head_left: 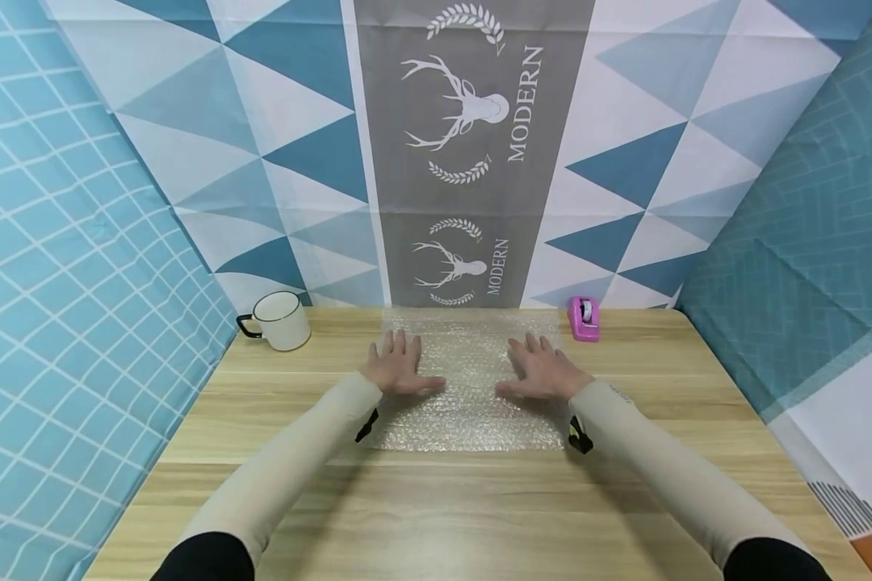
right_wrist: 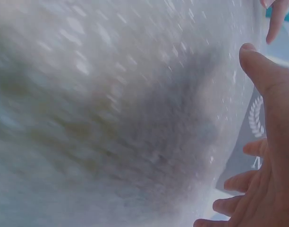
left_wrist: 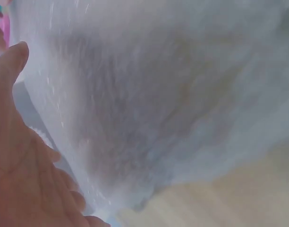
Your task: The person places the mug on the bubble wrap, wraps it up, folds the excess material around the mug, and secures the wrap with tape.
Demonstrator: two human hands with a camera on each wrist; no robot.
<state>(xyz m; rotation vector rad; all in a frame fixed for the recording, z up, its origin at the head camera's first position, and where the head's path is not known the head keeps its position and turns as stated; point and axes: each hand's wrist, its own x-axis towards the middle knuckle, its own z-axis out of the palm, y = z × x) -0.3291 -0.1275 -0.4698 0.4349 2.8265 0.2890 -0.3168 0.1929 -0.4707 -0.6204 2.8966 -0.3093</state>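
A clear sheet of bubble wrap (head_left: 472,428) lies spread flat on the wooden table, reaching its back edge. Over its left part is my left hand (head_left: 400,367), fingers spread and pointing away, thumb turned inward. My right hand (head_left: 541,371) mirrors it over the right part, fingers likewise straight and spread. A gap of bubble wrap shows between the two thumbs. Both wrist views show the shiny bubble wrap (left_wrist: 135,104) close under the palms, with the left hand (left_wrist: 31,156) and the right hand (right_wrist: 272,137) gripping nothing.
At the back left of the table (head_left: 436,516) stands a white mug (head_left: 282,323) with a black rim and handle. A pink tape dispenser (head_left: 584,319) sits at the back right, just beyond the sheet. Patterned cloth (head_left: 443,161) hangs behind the table.
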